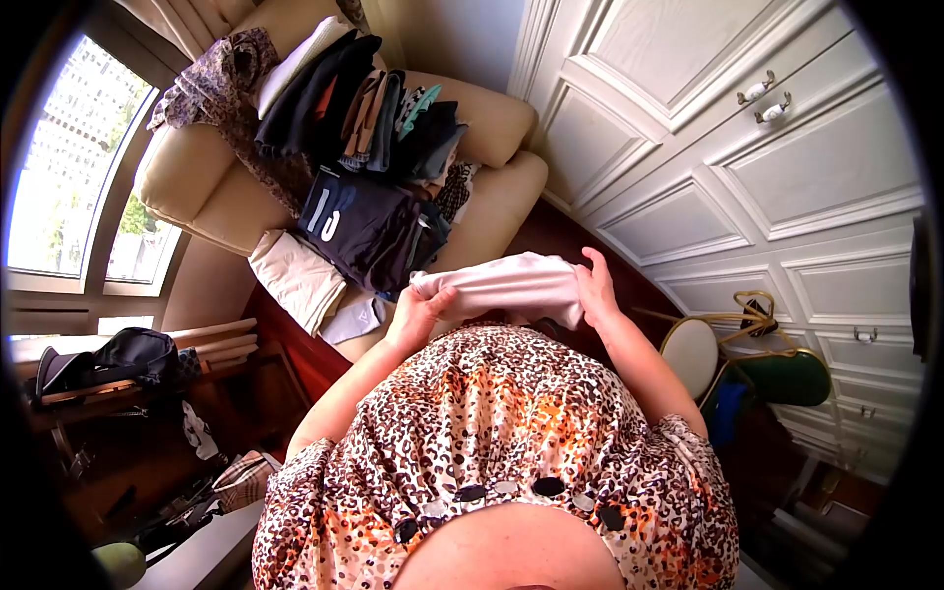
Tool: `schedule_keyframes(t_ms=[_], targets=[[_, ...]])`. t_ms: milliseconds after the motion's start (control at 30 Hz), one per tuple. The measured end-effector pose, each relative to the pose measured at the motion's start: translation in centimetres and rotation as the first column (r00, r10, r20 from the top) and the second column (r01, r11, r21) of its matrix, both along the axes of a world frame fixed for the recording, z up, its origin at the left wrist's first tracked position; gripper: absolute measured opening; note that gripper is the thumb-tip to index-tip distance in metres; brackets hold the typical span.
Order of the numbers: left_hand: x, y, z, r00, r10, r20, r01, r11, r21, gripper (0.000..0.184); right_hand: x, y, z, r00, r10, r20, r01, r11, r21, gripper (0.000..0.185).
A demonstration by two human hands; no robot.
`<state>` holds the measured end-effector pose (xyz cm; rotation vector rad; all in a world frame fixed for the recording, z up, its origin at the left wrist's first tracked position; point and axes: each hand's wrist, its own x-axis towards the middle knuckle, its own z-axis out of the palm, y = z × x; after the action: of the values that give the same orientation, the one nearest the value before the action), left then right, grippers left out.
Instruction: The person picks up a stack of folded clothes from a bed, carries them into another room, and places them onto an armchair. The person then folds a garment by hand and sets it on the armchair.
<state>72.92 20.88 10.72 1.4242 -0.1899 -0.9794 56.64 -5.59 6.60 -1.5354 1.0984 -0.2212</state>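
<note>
A pale pink cloth point(511, 283) is stretched between my two hands in front of my body, folded into a long band. My left hand point(423, 313) grips its left end, thumb on top. At the right end, my right hand point(596, 291) holds the cloth's edge, with a finger sticking up. Just beyond my left hand lies a pile of dark folded clothes point(369, 231) on the beige sofa point(501, 221). Cream folded cloth point(295, 280) lies beside that pile, and a grey folded piece point(354, 321) is close to my left forearm.
More folded clothes point(364, 108) stand in a row on the sofa, next to a patterned cloth point(226, 84). White panelled cupboard doors point(678, 216) rise at the right, with a stool point(690, 356) before them. A dark cap point(61, 366) and bag point(138, 356) lie at the left.
</note>
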Motion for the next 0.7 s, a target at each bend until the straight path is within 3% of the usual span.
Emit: schedule_keyframes(t_ms=[33,67,133,167,200,267,300,367,467,533,600,667,700], targets=[[0.0,-0.1,0.3,0.999,0.011,-0.044,-0.012,1.000,-0.024,0.025,-0.4,-0.3,-2.3,0.998,-0.053,0.029,0.052,0.998,0.029,0.028],[-0.1,-0.2,0.8,0.996,0.020,-0.089,-0.024,0.999,-0.048,0.023,-1.2,-0.7,-4.3,0.995,0.001,0.095,-0.013,0.992,0.128,0.023],[-0.5,-0.7,2.2,0.999,0.046,0.018,-0.045,0.998,-0.044,0.014,-1.9,-0.5,-3.0,0.998,0.064,-0.026,-0.033,0.775,0.631,0.029],[-0.6,-0.5,0.4,0.997,0.057,0.050,-0.054,0.996,-0.075,0.011,-2.0,-0.1,-2.1,0.976,0.165,-0.143,-0.027,0.742,0.670,0.042],[-0.7,-0.8,0.9,0.995,0.045,0.087,-0.039,0.997,-0.068,0.016,-2.4,0.1,-3.3,0.978,0.146,-0.147,0.036,0.577,0.816,0.048],[-0.6,-0.6,1.3,0.977,-0.029,0.211,0.039,0.998,-0.043,0.017,-2.2,1.9,0.4,0.979,0.177,-0.101,0.008,0.461,0.887,0.045],[-0.3,0.0,0.7,0.950,-0.082,0.302,0.102,0.993,-0.053,0.009,-2.5,2.1,-0.7,0.969,0.244,-0.026,-0.077,0.403,0.912,0.041],[-0.6,0.1,2.3,0.965,-0.053,0.259,0.059,0.998,-0.014,0.012,-3.1,2.3,-2.6,0.938,0.308,0.159,-0.241,0.249,0.938,0.028],[-0.4,1.0,3.1,0.970,-0.034,0.240,0.036,0.999,-0.006,0.007,-3.3,2.3,-0.8,0.962,0.196,0.188,-0.266,0.548,0.793,0.016],[-0.8,1.0,4.2,0.989,0.012,0.149,-0.004,0.998,-0.056,0.006,-3.8,2.8,0.0,0.979,0.143,0.146,-0.202,0.573,0.795,0.015],[-0.6,1.3,3.5,0.985,0.016,0.171,-0.004,0.997,-0.071,0.008,-4.2,2.8,0.0,0.991,0.089,0.104,-0.136,0.593,0.793,0.014],[-0.4,1.2,2.7,0.981,0.020,0.192,-0.004,0.996,-0.086,0.010,-4.5,2.6,-0.8,0.982,-0.019,0.187,-0.148,0.534,0.832,0.018],[-0.3,1.0,2.7,0.975,-0.009,0.220,0.017,0.999,-0.033,0.010,-4.3,2.7,-1.3,0.974,-0.057,0.219,-0.155,0.538,0.829,0.030]])
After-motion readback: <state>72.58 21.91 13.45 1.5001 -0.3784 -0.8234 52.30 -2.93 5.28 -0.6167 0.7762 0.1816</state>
